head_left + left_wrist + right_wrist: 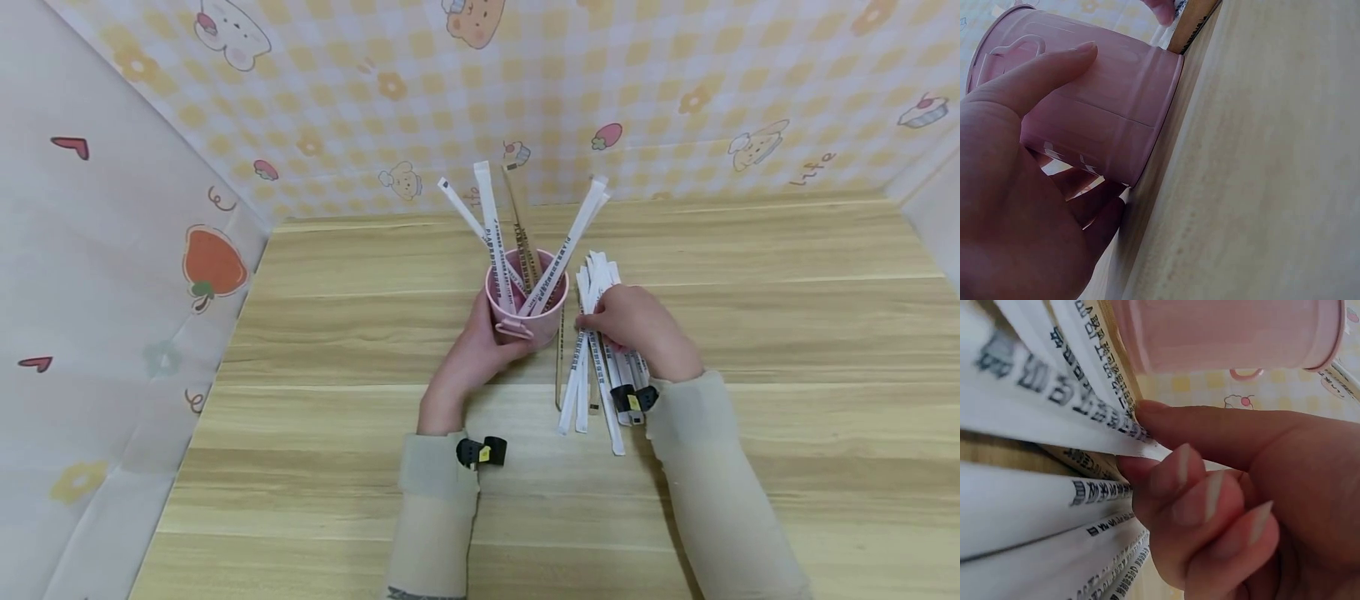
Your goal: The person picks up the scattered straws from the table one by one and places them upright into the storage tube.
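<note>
A small pink metal bucket [546, 327] with a little loop handle stands upright on the table. My left hand [476, 354] grips it from the left, thumb across the front wall in the left wrist view and fingers around the other side. Several white paper-wrapped straws [488, 221] and brown-wrapped ones [522, 229] lean out of its top. To its right lies a loose pile of wrapped straws [597, 271]. Over this pile, my right hand [645, 327] pinches a white wrapped straw [1094, 422] between thumb and forefinger, its other fingers curled.
One brown-wrapped straw [559, 367] lies between bucket and pile. The wooden table [337, 333] meets a yellow checked cloth [337, 92] at the back. A pale printed sheet [112, 292] hangs along the left side.
</note>
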The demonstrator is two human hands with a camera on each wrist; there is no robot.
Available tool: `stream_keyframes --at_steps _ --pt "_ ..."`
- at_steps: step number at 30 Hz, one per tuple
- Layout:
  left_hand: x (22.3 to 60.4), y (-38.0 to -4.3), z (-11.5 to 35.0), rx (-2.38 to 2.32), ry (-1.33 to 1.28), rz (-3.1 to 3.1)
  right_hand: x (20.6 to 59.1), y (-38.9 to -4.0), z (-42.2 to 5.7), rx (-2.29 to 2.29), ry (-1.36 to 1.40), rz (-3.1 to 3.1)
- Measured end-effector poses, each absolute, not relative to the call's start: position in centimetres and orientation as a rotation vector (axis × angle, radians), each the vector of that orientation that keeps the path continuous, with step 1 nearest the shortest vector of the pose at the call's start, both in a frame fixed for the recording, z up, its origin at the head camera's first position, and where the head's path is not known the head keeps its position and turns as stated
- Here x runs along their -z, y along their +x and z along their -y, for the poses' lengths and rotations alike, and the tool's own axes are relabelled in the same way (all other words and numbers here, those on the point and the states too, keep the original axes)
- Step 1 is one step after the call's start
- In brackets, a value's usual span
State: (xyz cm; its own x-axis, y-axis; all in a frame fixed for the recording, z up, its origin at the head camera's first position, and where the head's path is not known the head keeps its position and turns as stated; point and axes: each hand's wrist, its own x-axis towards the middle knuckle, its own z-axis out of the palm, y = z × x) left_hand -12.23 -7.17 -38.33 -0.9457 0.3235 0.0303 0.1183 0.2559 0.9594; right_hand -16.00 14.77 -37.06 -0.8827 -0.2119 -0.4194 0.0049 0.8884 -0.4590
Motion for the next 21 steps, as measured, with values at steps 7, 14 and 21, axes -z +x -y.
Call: stream_keyframes --at_steps 7,14,21 --pt "38.2 -12.1 7.1 -1.760 0.396 -2.349 36.9 -16.0 -15.0 0.687 -0.147 -2.533" --pt "38.2 -12.0 7.1 -1.744 0.356 -2.349 36.4 -15.9 -16.0 0.709 -0.212 -2.587" --pt "38.3 -12.0 7.1 -1.724 0.347 -2.366 34.6 -15.6 -17.3 0.821 -0.172 -2.695"
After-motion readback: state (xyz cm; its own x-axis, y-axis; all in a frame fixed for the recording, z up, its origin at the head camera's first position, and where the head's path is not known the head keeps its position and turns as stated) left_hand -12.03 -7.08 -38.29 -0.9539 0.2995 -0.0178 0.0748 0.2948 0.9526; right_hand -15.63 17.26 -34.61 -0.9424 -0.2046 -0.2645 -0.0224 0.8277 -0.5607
